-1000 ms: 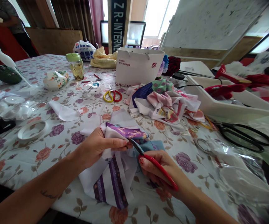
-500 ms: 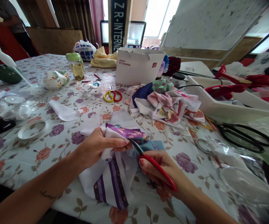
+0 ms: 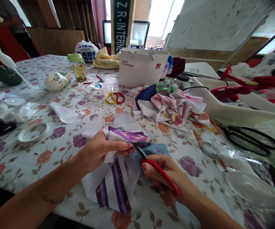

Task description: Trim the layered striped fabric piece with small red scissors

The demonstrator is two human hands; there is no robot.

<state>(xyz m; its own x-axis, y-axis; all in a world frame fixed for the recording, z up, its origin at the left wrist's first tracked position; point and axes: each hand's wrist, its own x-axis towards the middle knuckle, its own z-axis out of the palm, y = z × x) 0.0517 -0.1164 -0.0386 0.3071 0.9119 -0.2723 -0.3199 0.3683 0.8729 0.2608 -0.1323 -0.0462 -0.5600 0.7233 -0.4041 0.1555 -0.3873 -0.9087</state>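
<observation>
My left hand [image 3: 104, 148] pinches a piece of white and purple printed fabric [image 3: 130, 135] between thumb and fingers. Below it the cloth hangs down with purple and dark floral stripes [image 3: 115, 187]. My right hand [image 3: 162, 173] is closed round the red handles of a pair of scissors [image 3: 161, 173]. Their dark blades meet the cloth's edge close to my left thumb tip. Behind the blades a light blue fabric piece [image 3: 160, 148] shows, partly covered by my right hand. Pale scraps of fabric [image 3: 125, 121] lie just beyond my left hand.
Farther back lie yellow-and-red-handled scissors [image 3: 115, 98] and a heap of fabric scraps [image 3: 168, 105], before a white paper bag [image 3: 142, 68]. Black-handled scissors [image 3: 252, 140] and a white bin [image 3: 237, 111] are on the right. A tape roll [image 3: 33, 133] sits at left. A person [image 3: 14, 25] stands far left.
The scissor blades have shifted slightly and appear closer together at the cloth's edge. Both hands stay in nearly the same place.
</observation>
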